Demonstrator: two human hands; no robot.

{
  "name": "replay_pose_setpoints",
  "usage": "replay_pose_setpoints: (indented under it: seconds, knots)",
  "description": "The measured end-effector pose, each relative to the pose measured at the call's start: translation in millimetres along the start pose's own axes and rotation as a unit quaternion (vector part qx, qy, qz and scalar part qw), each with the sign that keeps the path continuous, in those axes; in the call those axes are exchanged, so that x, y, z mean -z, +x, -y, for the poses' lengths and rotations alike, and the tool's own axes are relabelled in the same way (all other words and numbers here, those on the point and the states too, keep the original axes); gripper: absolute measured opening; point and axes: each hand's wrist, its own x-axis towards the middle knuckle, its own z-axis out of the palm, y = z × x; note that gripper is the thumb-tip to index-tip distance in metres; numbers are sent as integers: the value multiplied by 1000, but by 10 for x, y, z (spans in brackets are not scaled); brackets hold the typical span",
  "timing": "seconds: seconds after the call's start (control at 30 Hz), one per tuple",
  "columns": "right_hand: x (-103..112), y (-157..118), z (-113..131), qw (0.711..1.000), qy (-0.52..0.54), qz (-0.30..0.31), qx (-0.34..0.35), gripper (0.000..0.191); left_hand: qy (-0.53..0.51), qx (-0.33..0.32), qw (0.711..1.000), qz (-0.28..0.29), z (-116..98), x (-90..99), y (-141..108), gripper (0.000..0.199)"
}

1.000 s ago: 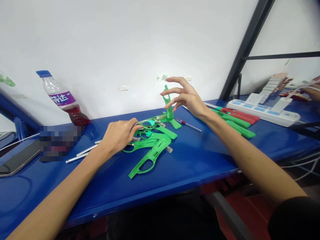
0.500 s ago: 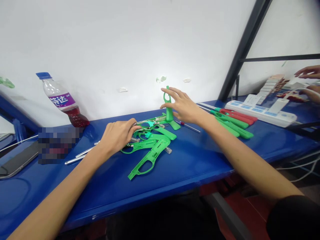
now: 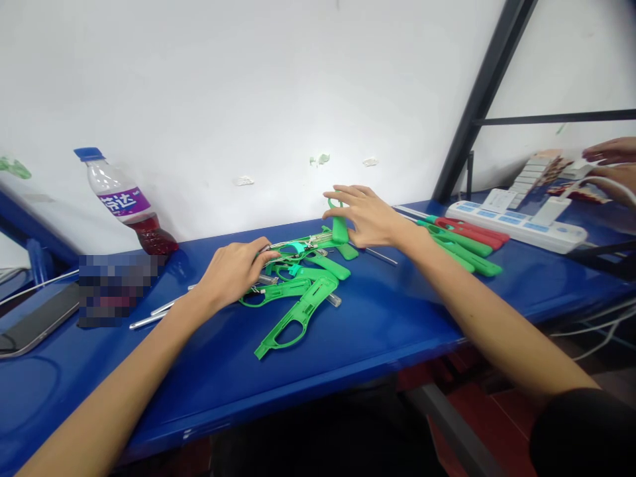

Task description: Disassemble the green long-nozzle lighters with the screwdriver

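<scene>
My left hand (image 3: 236, 265) is closed around the metal-rod end of an opened green lighter (image 3: 318, 240), whose inner parts show to the right of the fingers. Between the thumb and fingers of my right hand (image 3: 370, 217) is a green lighter shell half (image 3: 340, 230), tilted over the far end of that lighter. Below them lie more green lighter pieces, among them a loose shell half (image 3: 304, 310) with its hollow side up. A clear fuel tank (image 3: 334, 300) pokes out beside it. Metal tubes (image 3: 146, 321) rest near my left wrist.
Whole green lighters (image 3: 472, 242) and red lighters (image 3: 479, 232) lie to the right, before a white power strip (image 3: 521, 226). A thin rod (image 3: 381, 256) lies behind my right hand. At left are a drink bottle (image 3: 126, 202) and a phone (image 3: 40, 321). Another person's hand (image 3: 616, 152) shows far right.
My right hand has come down slightly, and the shell half in it has tipped from upright lower toward the opened lighter. My left hand stays in place.
</scene>
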Motion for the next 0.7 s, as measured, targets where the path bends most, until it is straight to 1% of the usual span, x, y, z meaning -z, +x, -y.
replay_pose_setpoints:
  seconds: [0.2, 0.37, 0.5, 0.7]
  knots:
    - [47, -2, -6, 999, 42, -6, -3, 53, -56, -5, 998, -14, 23, 34, -5, 37]
    - [24, 3, -25, 998, 67, -4, 12, 49, -98, -15, 995, -23, 38, 37, -5, 40]
    - [9, 19, -34, 997, 80, 3, 10, 45, -120, -17, 992, -25, 58, 24, 7, 41]
    - [70, 53, -19, 994, 112, -4, 17, 36, -143, -13, 989, -29, 85, 29, 21, 43]
